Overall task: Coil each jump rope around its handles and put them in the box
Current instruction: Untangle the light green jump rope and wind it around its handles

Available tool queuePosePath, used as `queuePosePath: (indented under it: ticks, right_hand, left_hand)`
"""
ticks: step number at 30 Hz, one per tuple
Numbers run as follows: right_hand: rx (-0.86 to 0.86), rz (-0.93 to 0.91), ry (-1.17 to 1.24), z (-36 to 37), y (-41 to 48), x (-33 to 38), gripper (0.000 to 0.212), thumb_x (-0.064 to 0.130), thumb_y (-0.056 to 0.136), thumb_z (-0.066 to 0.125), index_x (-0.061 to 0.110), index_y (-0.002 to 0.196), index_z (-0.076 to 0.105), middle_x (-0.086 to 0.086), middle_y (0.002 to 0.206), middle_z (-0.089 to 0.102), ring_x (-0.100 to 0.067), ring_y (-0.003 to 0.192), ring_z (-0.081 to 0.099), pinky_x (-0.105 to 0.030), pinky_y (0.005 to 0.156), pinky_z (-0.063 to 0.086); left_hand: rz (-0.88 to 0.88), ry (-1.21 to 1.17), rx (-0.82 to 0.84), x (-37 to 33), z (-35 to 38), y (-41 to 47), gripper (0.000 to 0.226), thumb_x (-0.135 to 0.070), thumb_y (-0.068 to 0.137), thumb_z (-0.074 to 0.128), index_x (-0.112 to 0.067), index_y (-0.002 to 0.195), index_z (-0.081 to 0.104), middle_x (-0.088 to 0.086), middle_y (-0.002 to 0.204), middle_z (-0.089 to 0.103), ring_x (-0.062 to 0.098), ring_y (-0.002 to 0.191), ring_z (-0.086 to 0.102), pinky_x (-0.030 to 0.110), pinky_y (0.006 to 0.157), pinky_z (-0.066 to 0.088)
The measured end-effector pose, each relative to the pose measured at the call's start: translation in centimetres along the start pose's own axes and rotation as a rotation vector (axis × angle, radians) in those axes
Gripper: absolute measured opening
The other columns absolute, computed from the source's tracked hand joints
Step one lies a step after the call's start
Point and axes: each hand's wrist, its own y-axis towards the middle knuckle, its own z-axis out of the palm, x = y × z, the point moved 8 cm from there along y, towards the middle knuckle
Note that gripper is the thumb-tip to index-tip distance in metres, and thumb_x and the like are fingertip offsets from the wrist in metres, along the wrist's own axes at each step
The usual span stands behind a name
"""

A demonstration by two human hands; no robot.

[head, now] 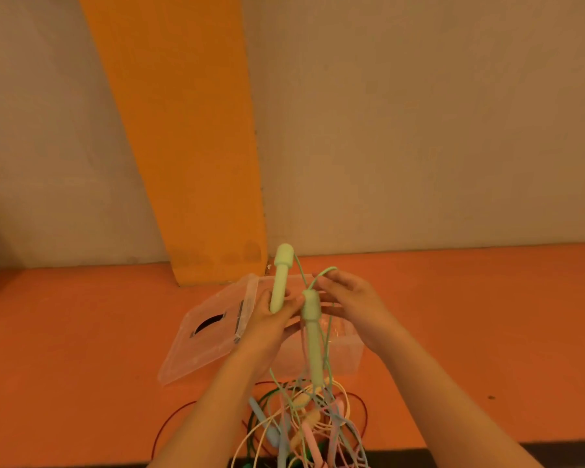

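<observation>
Both our hands are raised over the clear box [347, 361]; our left hand [271, 319] has its fingers curled round the lower end of the upright handle [280, 282], pale green, its rounded head standing above the knuckles; our right hand [350, 304] pinches a loop of the green cord [326, 270] at its fingertips; the second handle [310, 336] hangs head-up between the two palms, and we cannot tell which fingers bear it; the box's lid [210, 342] lies open out beyond our left hand; nearer us, under both wrists, a tangle of ropes [304, 423] in several colours lies on the orange surface [470, 332].
</observation>
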Motion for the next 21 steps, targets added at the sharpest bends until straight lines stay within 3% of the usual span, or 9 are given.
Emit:
queuePosePath:
  ticks: [4,9,14,17,19,21]
  right_hand:
    - [-0.054,-0.059,0.147,-0.4,-0.4,1.3,0.013,0.011,0.095,0.054,0.009,0.102,0.064,-0.004,0.085,0.069,-0.013,0.073,0.067,-0.025,0.062,0.055]
    - [-0.045,-0.094,0.274,-0.4,-0.2,1.9,0.023,0.011,0.092,0.058,0.019,0.114,0.06,0.003,0.083,0.068,-0.011,0.078,0.067,-0.029,0.066,0.055]
    - [-0.078,-0.098,0.334,-0.4,-0.2,1.9,0.04,0.008,0.089,0.061,0.023,0.125,0.052,-0.003,0.089,0.068,-0.011,0.081,0.067,-0.031,0.071,0.056]
    - [-0.12,-0.122,0.403,-0.8,-0.1,2.1,0.044,0.004,0.093,0.056,0.025,0.13,0.046,-0.007,0.089,0.062,-0.009,0.074,0.067,-0.029,0.067,0.056]
    - [-0.145,-0.146,0.412,-1.0,-0.1,2.3,0.046,0.004,0.095,0.053,0.026,0.133,0.042,-0.007,0.087,0.058,-0.008,0.073,0.067,-0.03,0.068,0.056]
    - [-0.164,-0.163,0.37,-1.0,-0.1,2.3,0.046,0.004,0.095,0.052,0.027,0.134,0.041,-0.004,0.081,0.055,-0.005,0.072,0.066,-0.031,0.068,0.056]
  left_hand:
    - [0.024,0.192,-0.016,-0.8,-0.2,-0.4,0.006,-0.028,0.1,0.05,-0.028,0.103,0.054,0.002,0.101,0.057,0.014,0.094,0.057,0.036,0.086,0.047]
    - [0.001,0.225,0.036,-1.0,0.6,-1.2,0.009,-0.035,0.1,0.047,-0.041,0.096,0.053,-0.022,0.096,0.051,-0.005,0.088,0.046,0.042,0.095,0.041]
    - [-0.095,0.068,0.131,-0.7,1.7,-1.8,0.013,-0.037,0.094,0.054,-0.03,0.105,0.054,0.0,0.093,0.051,0.017,0.081,0.052,0.048,0.082,0.049]
    - [-0.154,0.076,0.229,-0.1,2.2,-2.1,0.035,-0.025,0.08,0.071,-0.025,0.109,0.052,0.004,0.101,0.056,0.027,0.093,0.06,0.052,0.083,0.054]
    - [-0.186,0.09,0.246,0.3,1.9,-2.2,0.041,-0.01,0.083,0.071,-0.023,0.115,0.05,0.005,0.103,0.064,0.031,0.095,0.069,0.047,0.076,0.059]
    - [-0.2,0.144,0.248,0.2,1.6,-2.4,0.041,-0.009,0.086,0.069,-0.021,0.119,0.047,0.01,0.101,0.071,0.029,0.08,0.073,0.036,0.064,0.061]
